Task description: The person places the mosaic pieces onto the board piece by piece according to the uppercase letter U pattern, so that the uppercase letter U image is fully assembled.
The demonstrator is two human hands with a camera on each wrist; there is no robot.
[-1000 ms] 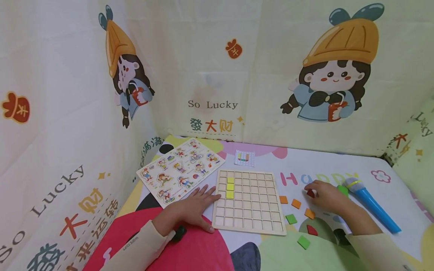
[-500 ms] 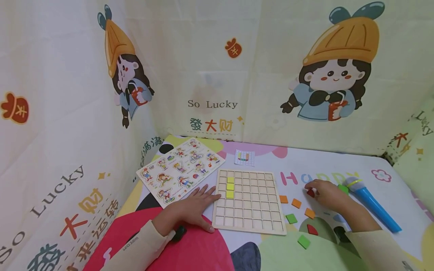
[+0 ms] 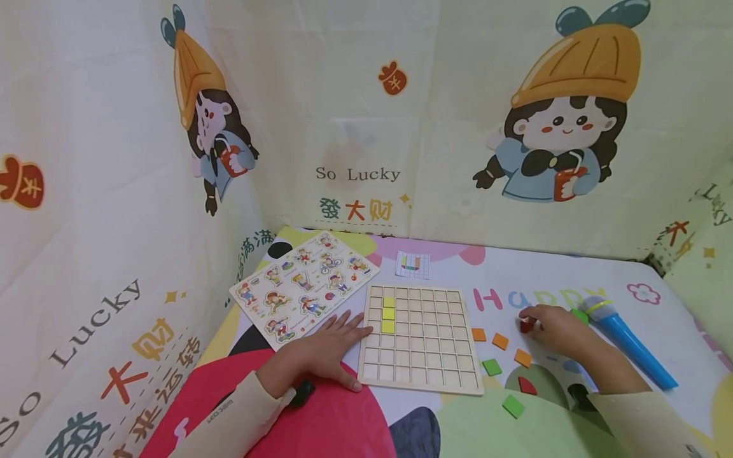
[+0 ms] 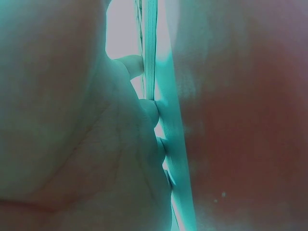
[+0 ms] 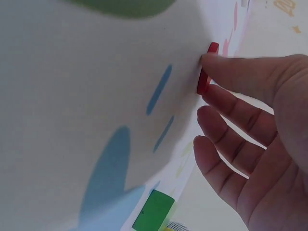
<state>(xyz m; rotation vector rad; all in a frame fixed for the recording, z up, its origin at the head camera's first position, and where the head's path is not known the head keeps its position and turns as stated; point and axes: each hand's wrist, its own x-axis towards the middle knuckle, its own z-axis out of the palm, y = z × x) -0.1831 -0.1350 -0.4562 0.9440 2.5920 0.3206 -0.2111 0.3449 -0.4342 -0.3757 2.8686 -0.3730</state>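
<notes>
My right hand (image 3: pixel 552 331) pinches a small red tile (image 5: pixel 202 83) between thumb and index finger, just above the mat. Its other fingers are loosely bent, as the right wrist view shows. My left hand (image 3: pixel 329 350) lies with spread fingers against the left edge of a wooden grid board (image 3: pixel 432 389), fingertips and thumb touching the frame. Yellow tiles (image 3: pixel 389 313) fill a short column of cells in the board's upper left. Right of the board lie loose orange tiles (image 3: pixel 500 341), green tiles (image 3: pixel 491 367) and a red quarter-round piece (image 3: pixel 527 385).
A blue toy microphone (image 3: pixel 635 350) lies right of my right hand, with a green tile (image 5: pixel 154 211) beside its head. Behind the board is a small pattern card (image 3: pixel 412 265). A picture puzzle board (image 3: pixel 303 286) lies at the back left. Printed cloth (image 3: pixel 355 127) walls the table.
My right hand has shifted slightly to the right, and the red tile in its fingertips has turned a little. My left hand stays at the board's edge.
</notes>
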